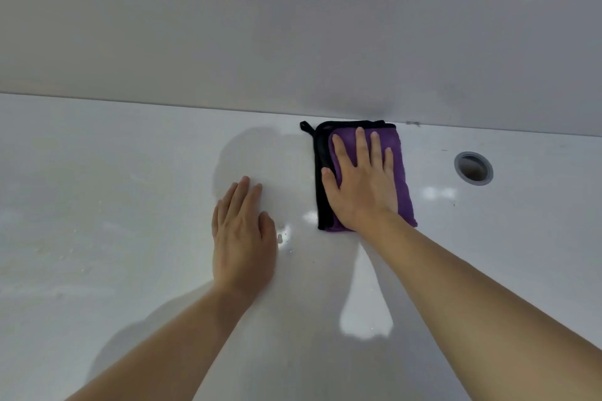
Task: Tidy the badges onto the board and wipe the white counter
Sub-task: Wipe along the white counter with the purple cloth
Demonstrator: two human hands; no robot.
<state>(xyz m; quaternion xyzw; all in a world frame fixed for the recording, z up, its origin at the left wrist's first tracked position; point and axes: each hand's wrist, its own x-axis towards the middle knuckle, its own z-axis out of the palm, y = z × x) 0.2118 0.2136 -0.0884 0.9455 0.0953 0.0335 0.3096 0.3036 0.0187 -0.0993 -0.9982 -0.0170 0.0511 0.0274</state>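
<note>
A folded purple cloth (404,172) lies on the white bench (97,172) at the far side, its far edge against the pale wall (293,26). The cloth is a soft, fuzzy microfibre rectangle, edged in black binding along its left and far sides, with a small black hanging loop (305,126) sticking out at the far-left corner. The right hand (360,184) lies flat on top of it, palm down, fingers straight and spread, the thumb over the black left edge; it covers most of the cloth, leaving a purple strip bare on the right.

The left hand (242,234) rests palm down on the bare bench to the left of the cloth and a little nearer, fingers straight and close together, holding nothing.

The bench is smooth and glossy, with bright reflections and soft shadows of the arms. A few small specks between the hands look like water droplets (282,238), though the view is too soft to be sure. To the right of the cloth, a round hole with a grey ring (473,168) is set into the bench top.
</note>
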